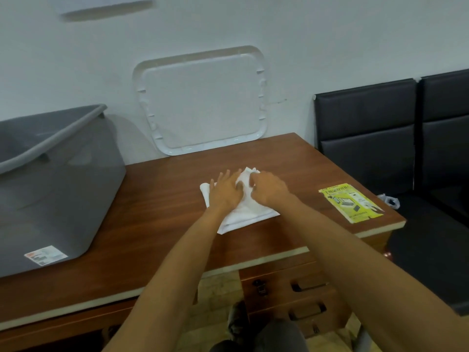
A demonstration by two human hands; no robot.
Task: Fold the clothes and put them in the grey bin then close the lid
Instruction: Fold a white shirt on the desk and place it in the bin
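Fingers: left hand (pixel 225 190) straight, pressing flat on one folded white cloth (pixel 250 213); right hand (pixel 269 188) curled, pinching its far fold. Cloth sits mid brown wooden table (pixel 152 199). One grey plastic bin (pixel 50 189) at 9 o'clock, uncovered, contents not visible. One white plastic lid (pixel 203 102) leans on the wall at 12.

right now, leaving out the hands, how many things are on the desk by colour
white: 2, the cloth and the lid leaning on the wall
grey: 1, the bin
yellow: 1, the leaflet
total: 4
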